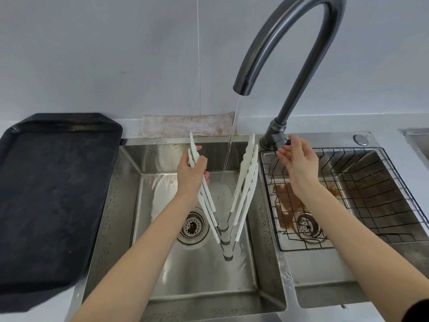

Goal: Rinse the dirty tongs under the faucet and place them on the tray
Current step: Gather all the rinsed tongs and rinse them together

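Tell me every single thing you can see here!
tongs: several, white, spread in a V over the left sink
faucet: one, dark metal, water running
left sink: one, steel, wet
right sink: one, steel, brown stain near its drain
rack: one, black wire, in the right sink
tray: one, black, left of the sinks
cloth: one, stained, behind the left sink
left hand: grips the tongs
right hand: at the faucet's base
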Demonstrator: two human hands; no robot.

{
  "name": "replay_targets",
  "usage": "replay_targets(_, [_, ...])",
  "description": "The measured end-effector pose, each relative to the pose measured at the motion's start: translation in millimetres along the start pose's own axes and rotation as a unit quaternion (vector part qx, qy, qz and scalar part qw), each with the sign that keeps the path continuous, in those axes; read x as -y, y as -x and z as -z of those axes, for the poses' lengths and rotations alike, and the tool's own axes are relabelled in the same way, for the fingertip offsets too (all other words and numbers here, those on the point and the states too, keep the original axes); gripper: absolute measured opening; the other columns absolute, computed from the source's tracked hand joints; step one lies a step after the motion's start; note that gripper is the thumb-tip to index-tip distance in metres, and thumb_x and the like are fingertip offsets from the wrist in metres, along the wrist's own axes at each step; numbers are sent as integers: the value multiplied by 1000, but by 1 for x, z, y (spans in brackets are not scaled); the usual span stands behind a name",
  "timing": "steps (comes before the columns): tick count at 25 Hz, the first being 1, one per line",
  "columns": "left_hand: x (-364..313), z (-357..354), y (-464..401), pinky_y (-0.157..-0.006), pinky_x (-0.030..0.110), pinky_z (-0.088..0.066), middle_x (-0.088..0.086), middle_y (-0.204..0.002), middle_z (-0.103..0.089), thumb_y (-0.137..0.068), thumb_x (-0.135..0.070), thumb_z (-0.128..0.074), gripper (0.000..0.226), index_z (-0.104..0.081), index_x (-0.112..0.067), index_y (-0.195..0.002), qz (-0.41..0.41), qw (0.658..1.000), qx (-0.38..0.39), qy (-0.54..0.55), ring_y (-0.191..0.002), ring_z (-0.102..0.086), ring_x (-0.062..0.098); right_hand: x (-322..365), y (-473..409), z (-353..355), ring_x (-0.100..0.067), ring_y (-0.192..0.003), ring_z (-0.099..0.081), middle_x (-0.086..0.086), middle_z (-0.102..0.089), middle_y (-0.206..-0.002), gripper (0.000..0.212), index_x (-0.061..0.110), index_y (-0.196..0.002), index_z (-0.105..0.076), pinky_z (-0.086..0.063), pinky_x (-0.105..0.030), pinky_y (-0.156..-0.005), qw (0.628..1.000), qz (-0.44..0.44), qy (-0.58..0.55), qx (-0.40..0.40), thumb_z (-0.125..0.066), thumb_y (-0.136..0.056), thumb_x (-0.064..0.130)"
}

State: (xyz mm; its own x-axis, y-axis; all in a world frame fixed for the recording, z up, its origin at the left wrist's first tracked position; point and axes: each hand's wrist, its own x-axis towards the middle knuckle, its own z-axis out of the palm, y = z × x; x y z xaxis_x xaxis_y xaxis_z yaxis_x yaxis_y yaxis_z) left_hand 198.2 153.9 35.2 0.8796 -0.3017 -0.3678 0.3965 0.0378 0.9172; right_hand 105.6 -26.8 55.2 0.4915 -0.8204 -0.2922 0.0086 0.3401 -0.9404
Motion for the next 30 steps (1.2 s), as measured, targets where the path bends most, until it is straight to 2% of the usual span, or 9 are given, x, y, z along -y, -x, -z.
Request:
replay_targets(3, [1, 2, 3, -39, 19, -35, 2, -61, -38, -86, -1, -44, 31, -54, -31, -90, -5, 1000, 6, -8, -35, -36, 6, 6, -8, -9, -8, -68, -59, 0, -54, -76, 27, 8, -109, -54, -56, -17, -65, 1000, -5, 27, -8, -52, -93, 30])
replay_targets(7, [-3, 8, 6, -39, 20, -35, 2, -62, -37, -87, -1, -44, 30, -54, -29, -90, -15, 1000, -8, 1, -33, -36, 5, 9, 6, -9, -12, -85, -64, -6, -61, -96, 56, 3, -140, -33, -55, -26, -82, 998, -64, -12, 1, -49, -94, 31])
replay_targets(9, [-4, 10, 7, -40, 20, -35, 2, -63, -36, -87, -1, -43, 28, -53, -27, -91, -20, 1000, -17, 10, -34, -35, 5, -4, 35, -9, -14, -98, -62, -8, -60, -118, 66, 7, -143, -29, -48, -31, -93, 992, -97, 45, 63, -50, -90, 40])
replay_targets(12, [-5, 13, 10, -40, 21, -32, 1, -62, -34, -87, -2, -43, 25, -52, -24, -93, -28, 999, -22, 18, -34, -33, 5, -37, 85, -19, -24, -121, -54, -8, -48, -140, 98, 17, -147, -17, -40, -46, -107, 934, -158, 218, 234, -60, -69, 58])
replay_targets(15, [-8, 16, 15, -41, 21, -34, 0, -62, -35, -89, -5, -45, 21, -51, -25, -90, -33, 999, -22, 12, -34, -34, 5, -55, 96, -31, -18, -81, -67, -8, -66, -91, 30, 12, -109, -49, -54, -36, -86, 942, -134, 226, 207, -63, -86, 25])
replay_targets(17, [-12, 18, 18, -41, 19, -41, 0, -62, -40, -91, -11, -51, 13, -49, -23, -92, -38, 998, -27, 33, -35, -40, 4, -52, 91, -39, -14, -57, -54, -3, -54, -64, 5, 11, -92, -49, -51, -28, -63, 962, -114, 197, 151, -53, -89, 9])
replay_targets(22, [-8, 21, 29, -71, 30, -59, 2, -87, -65, -86, -19, -60, 25, -53, -12, -109, -32, 998, 34, 33, -70, -66, 13, -36, 86, -55, -11, -52, -41, -1, -42, -60, 12, 10, -98, -47, -39, -28, -54, 979, -15, 160, 129, -48, -88, 4])
replay_targets(26, [8, 13, 47, -68, 23, -56, -2, -75, -65, -88, -14, -58, 14, -60, -19, -100, -1, 994, 104, 31, -67, -64, 10, -22, 82, -67, -8, -50, -45, 1, -46, -61, 16, 14, -97, -45, -42, -22, -52, 992, -12, 74, 106, -47, -89, 1])
replay_targets(30, [16, 20, 43, -72, 27, -53, -1, -77, -63, -90, -14, -55, 15, -59, -24, -100, 23, 991, 133, 2, -70, -61, 13, -36, 75, -53, -5, -51, -53, 2, -51, -59, 8, 10, -93, -49, -48, -21, -55, 976, 19, 176, 129, -51, -88, 4])
